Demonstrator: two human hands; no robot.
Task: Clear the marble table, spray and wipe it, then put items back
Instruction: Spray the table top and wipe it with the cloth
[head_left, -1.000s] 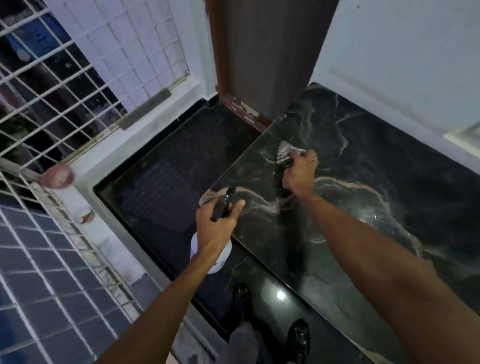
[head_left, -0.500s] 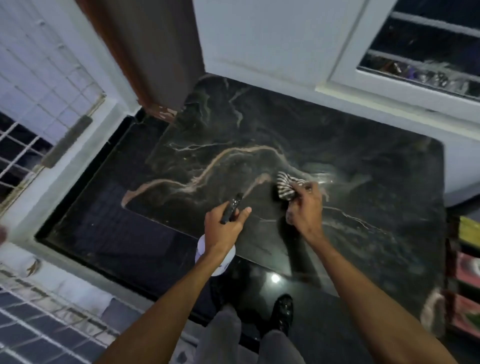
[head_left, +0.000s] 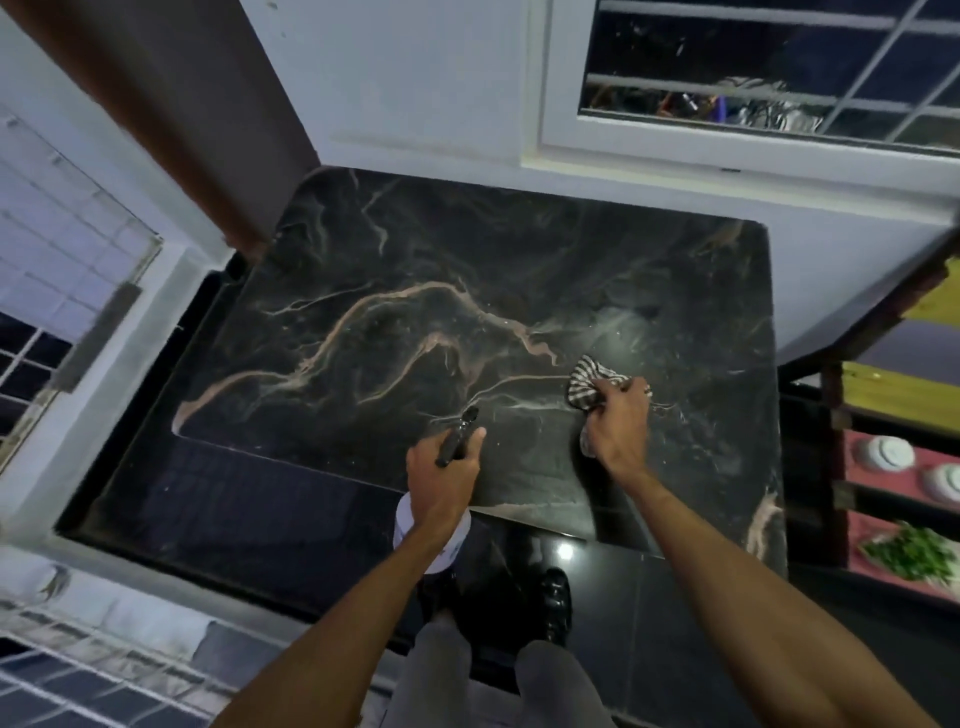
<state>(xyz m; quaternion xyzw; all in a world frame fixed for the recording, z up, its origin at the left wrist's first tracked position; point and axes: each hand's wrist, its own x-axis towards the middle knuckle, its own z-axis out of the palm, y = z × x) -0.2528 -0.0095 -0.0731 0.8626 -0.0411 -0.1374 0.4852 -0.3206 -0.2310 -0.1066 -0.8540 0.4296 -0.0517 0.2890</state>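
Observation:
The black marble table (head_left: 395, 291) with pale brown veins fills the middle of the view, and nothing stands on its top. My right hand (head_left: 618, 426) presses a bunched black-and-white striped cloth (head_left: 589, 384) onto the right half of the table. My left hand (head_left: 441, 478) grips a white spray bottle (head_left: 436, 540) with a black nozzle, held over the table's front edge, nozzle pointing toward the table's middle. A pale wet smear shows just beyond the cloth.
A brown door frame (head_left: 171, 104) and a white wall border the table's far side, with a barred window (head_left: 769, 73) above. A rack (head_left: 893, 499) at the right holds white bowls and green leaves. White grilles stand at the left. My black shoes (head_left: 553, 603) are on the dark floor.
My right hand has dragged the cloth from the table's far left corner across to its right half. The view swung right with it. My left hand keeps the bottle at the front edge.

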